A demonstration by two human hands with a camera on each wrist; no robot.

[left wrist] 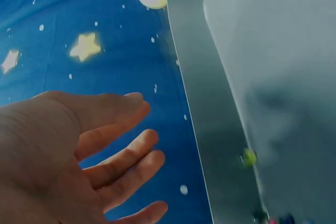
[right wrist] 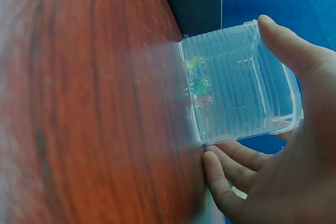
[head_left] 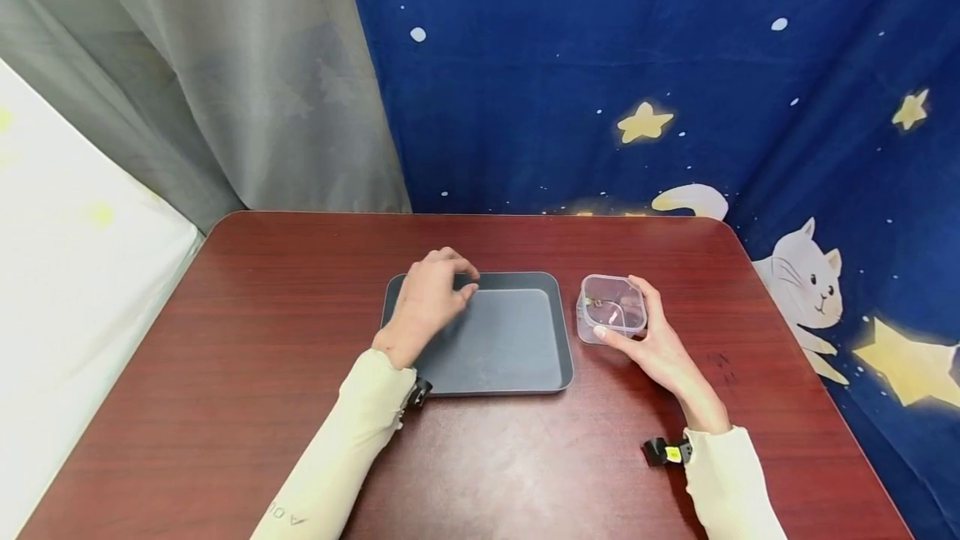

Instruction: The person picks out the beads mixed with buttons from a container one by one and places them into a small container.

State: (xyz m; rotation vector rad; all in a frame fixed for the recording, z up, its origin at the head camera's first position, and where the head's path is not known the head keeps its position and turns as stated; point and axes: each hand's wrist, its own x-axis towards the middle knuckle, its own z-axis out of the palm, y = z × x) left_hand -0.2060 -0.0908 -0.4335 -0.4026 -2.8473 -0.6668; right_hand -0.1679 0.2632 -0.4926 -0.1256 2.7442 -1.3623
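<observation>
My right hand (head_left: 660, 352) grips a clear plastic container (head_left: 613, 311), thumb on its near side and fingers round its far right. In the right wrist view, small green, yellow and reddish pieces (right wrist: 199, 85) lie at the bottom of the container, which stands on the table. Over the left part of a dark grey rectangular tray (head_left: 495, 340) hovers my left hand (head_left: 427, 294), its fingers loosely bent with nothing between them. The left wrist view shows a small yellow-green piece (left wrist: 249, 157) in the tray, with several tiny coloured pieces at the bottom edge, too blurred to name.
The reddish-brown wooden table (head_left: 262, 373) reaches back to a blue curtain (head_left: 525, 90) with stars and a grey curtain (head_left: 247, 65). A white sheet (head_left: 60, 257) hangs at the left. A small black wrist camera (head_left: 657, 452) hangs beside the right sleeve.
</observation>
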